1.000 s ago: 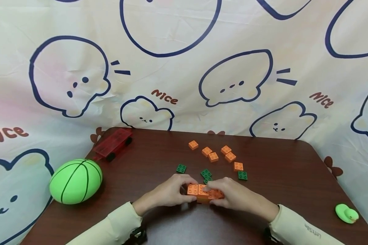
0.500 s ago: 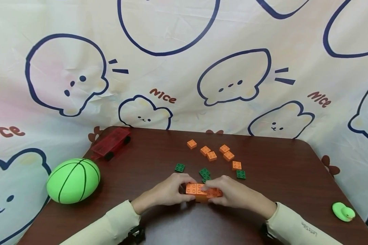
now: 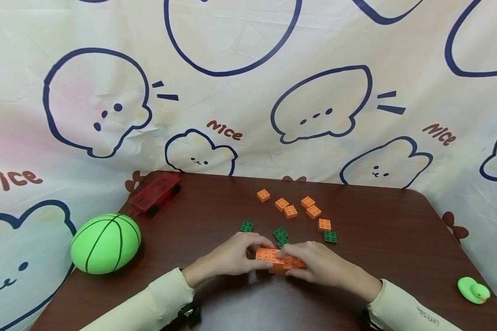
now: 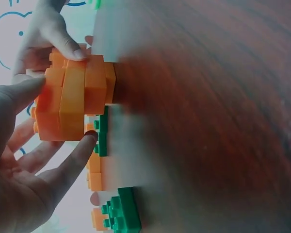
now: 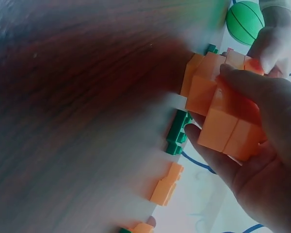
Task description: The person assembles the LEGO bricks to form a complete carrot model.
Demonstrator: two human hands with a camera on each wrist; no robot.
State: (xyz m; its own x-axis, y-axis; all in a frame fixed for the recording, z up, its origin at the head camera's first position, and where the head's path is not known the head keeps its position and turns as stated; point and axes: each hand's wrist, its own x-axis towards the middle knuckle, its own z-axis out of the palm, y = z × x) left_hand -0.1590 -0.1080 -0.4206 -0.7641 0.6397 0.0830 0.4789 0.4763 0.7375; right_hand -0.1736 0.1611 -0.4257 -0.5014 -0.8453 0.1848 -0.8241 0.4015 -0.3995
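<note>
Near the front middle of the table stands a stacked block of orange bricks, wider at its top than at its base. The left hand grips its left end between thumb and fingers. At the right end, the right hand pinches the upper bricks and covers part of them. In the left wrist view the left hand has fingers on both sides of the orange stack. The right wrist view shows the right hand curled round the stack's other end.
Behind the hands lie several green bricks and several orange bricks on the dark table. A green ball and a red transparent toy car are at the left; a green toy duck is at the right.
The head view has shifted slightly. The left thumb has moved a little further along the front of the orange stack; both hands still hold it in about the same place.
</note>
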